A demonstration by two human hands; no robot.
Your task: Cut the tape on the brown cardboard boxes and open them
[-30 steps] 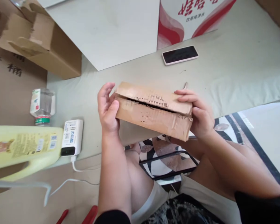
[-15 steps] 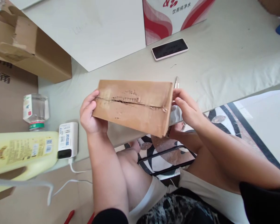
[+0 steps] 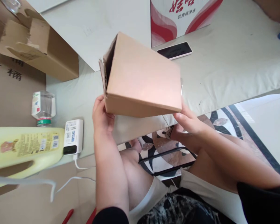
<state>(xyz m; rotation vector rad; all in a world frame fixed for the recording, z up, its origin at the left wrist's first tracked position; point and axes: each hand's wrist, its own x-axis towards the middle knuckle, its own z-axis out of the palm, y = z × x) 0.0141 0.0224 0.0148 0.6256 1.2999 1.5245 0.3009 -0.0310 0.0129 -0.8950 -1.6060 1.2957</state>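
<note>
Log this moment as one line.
left hand: grips cardboard box | right hand: grips box | box: tilted, above table

1. Cardboard box (image 3: 142, 77): hides most fingers of left hand (image 3: 101, 116) and right hand (image 3: 189, 123); grip not readable.
2. Box's open end: dark inside, contents cannot be told.
3. Phone (image 3: 175, 50): near corner behind box.
4. Yellow jug (image 3: 23, 149): cut off at left edge.
5. Red-and-white carton (image 3: 177, 18): top cropped.
6. Red handles (image 3: 67, 216): cut off at bottom edge.
</note>
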